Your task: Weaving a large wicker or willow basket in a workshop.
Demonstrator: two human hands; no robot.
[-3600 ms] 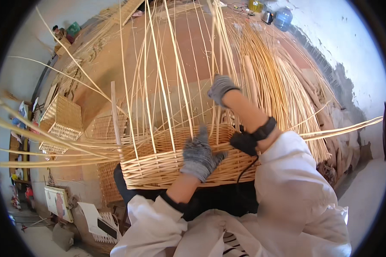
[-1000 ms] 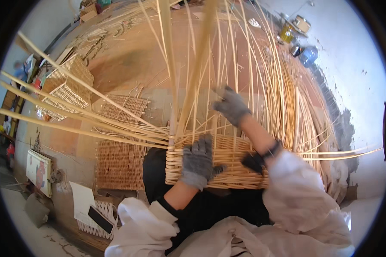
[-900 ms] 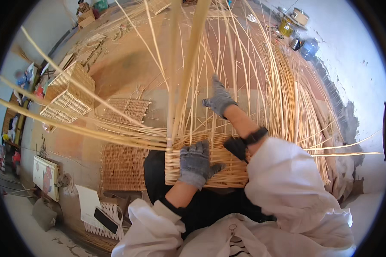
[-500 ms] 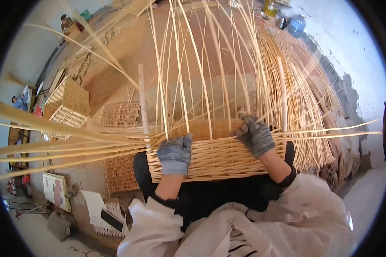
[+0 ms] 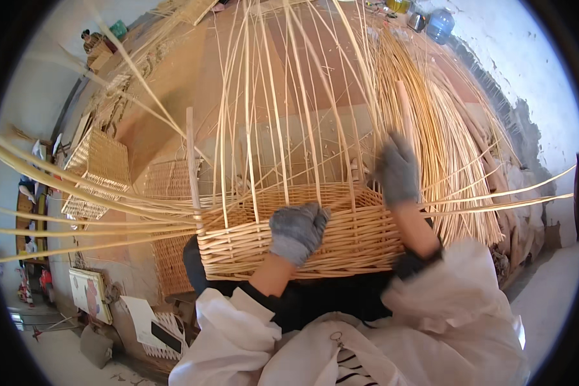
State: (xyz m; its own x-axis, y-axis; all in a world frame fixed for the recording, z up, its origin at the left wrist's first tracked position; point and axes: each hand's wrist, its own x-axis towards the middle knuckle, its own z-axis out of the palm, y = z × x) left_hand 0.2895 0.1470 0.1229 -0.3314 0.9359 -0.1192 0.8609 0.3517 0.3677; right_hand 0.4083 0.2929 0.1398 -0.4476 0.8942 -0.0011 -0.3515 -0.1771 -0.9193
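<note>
Across my lap rests a rectangular wicker basket, partly woven, with tall willow stakes rising from its walls. My left hand, in a grey glove, is closed at the top of the near wall, its fingers curled over the woven edge. Motion smears my gloved right hand, raised by the right end beside a thick corner post; what its fingers hold, if anything, cannot be made out. A second corner post stands at the left end. Long loose rods stick out to the left.
A large bundle of willow rods lies on the right. At left are a finished-looking wicker basket and a woven panel. A phone and a paper sheet lie lower left. A water jug stands far right.
My left hand has moved right along the near wall. My right hand has lifted off the wall, up beside the right post. The basket has shifted slightly left in view.
</note>
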